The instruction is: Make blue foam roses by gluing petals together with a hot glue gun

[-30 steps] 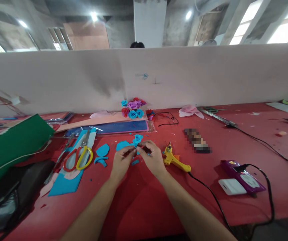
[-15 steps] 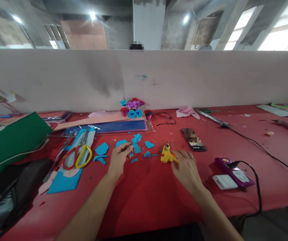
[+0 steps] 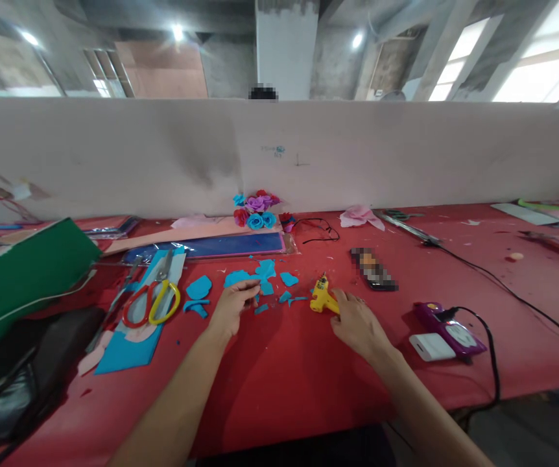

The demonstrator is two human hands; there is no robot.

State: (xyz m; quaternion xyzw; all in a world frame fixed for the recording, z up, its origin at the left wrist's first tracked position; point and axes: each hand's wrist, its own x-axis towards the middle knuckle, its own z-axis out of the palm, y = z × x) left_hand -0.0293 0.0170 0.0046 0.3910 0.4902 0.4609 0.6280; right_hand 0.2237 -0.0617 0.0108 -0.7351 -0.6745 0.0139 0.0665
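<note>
My left hand (image 3: 231,306) is closed in a pinch at the edge of the loose blue paper pieces (image 3: 266,269). Whatever sits between its fingertips is too small to make out. To the right, my right hand (image 3: 357,321) has its fingers round the handle of a yellow glue gun (image 3: 323,297), which rests on or just over the red table with its nozzle pointing away from me. More blue petal-shaped cut-outs, such as one blue petal (image 3: 198,287), lie left of my left hand.
Scissors (image 3: 163,302) with red and yellow handles lie on blue paper at left, beside a green sheet (image 3: 31,272). Paper roses (image 3: 260,211) stand by the partition (image 3: 381,155). A phone (image 3: 374,269), a purple power strip (image 3: 454,329) and a white plug adapter (image 3: 431,347) are at right.
The right hand and glue gun have shifted very slightly left and up in view. My left hand stays by the blue paper, still pinched. The camera has moved a little.
</note>
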